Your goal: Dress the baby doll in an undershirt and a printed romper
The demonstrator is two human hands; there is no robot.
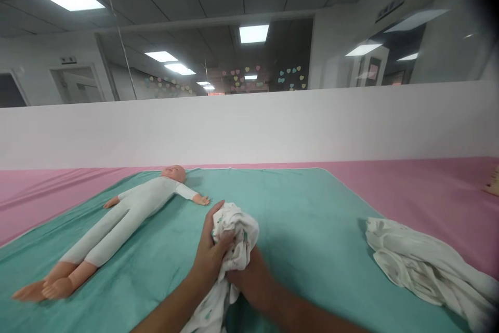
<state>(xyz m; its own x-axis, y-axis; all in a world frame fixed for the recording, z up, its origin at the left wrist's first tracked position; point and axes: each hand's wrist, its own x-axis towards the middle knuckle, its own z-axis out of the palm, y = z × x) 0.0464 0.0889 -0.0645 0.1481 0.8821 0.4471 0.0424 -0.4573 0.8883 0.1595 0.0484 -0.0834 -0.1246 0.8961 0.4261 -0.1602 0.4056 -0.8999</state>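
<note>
My left hand [210,252] and my right hand [249,278] are both closed on a bunched white printed cloth [237,231] held just above the teal blanket [307,218]. The cloth's tail hangs down between my forearms. A baby doll [128,213] in a white bodysuit lies on its back to the left of my hands, head toward the far wall, arms spread, bare feet near the left edge. Its nearer hand rests a short way from my left thumb.
A second crumpled white garment [421,265] lies at the right, on the teal blanket's edge and the pink sheet [429,187] beneath. A low white wall [249,125] runs along the far side. A small tan object [493,183] shows at the right edge.
</note>
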